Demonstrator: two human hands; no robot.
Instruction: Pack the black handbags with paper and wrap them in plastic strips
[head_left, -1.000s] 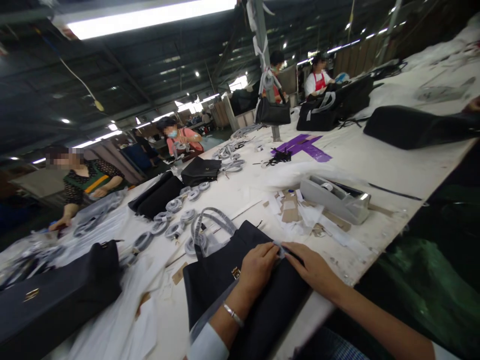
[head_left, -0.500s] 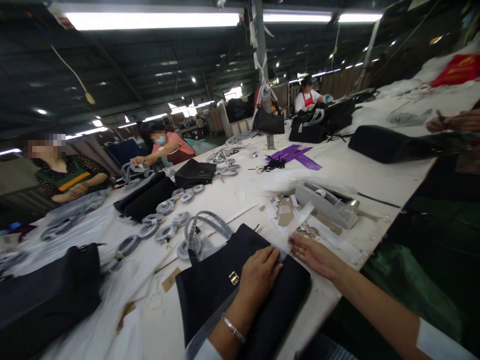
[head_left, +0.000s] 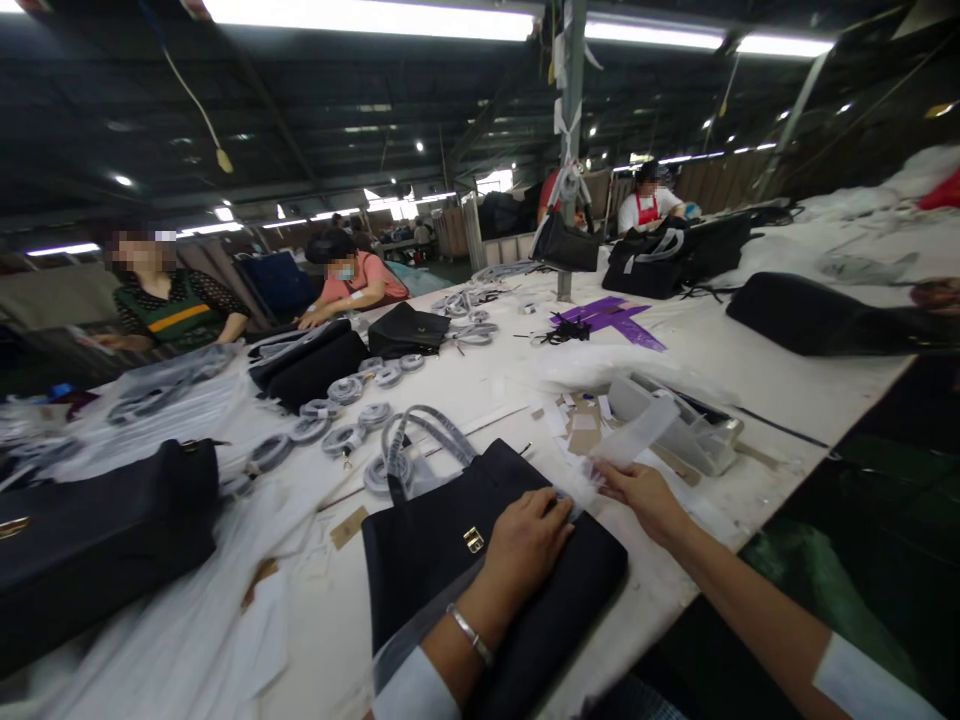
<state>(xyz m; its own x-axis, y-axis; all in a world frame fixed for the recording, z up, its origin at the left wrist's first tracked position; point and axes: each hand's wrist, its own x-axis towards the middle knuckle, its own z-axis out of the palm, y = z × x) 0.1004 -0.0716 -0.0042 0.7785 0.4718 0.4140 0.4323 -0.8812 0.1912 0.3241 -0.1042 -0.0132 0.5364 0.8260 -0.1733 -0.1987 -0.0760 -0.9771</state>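
Note:
A black handbag point(head_left: 435, 560) with a gold clasp lies on the table before me, its plastic-wrapped handles point(head_left: 431, 425) pointing away. My left hand point(head_left: 529, 540) is on top of the bag, fingers bent and close together over its side, holding it down. Some clear plastic shows at those fingertips. Just right of the bag, my right hand point(head_left: 645, 497) pinches a strip of translucent plastic film point(head_left: 637, 435) between thumb and fingers. The strip rises toward the grey tape dispenser point(head_left: 675, 425); whether it touches it I cannot tell.
Cardboard and paper scraps point(head_left: 585, 425) lie by the dispenser. Several wrapped strap coils point(head_left: 345, 390) run along the left. Another black bag point(head_left: 112, 540) stands at near left, beside crumpled white sheeting point(head_left: 172, 620). A post point(head_left: 570, 130) rises mid-table. Co-workers point(head_left: 356, 280) work across the table.
My right hand's fingers have closed on the plastic strip, which now stands out larger and higher. The left hand stays on the bag. The whole view has shifted slightly.

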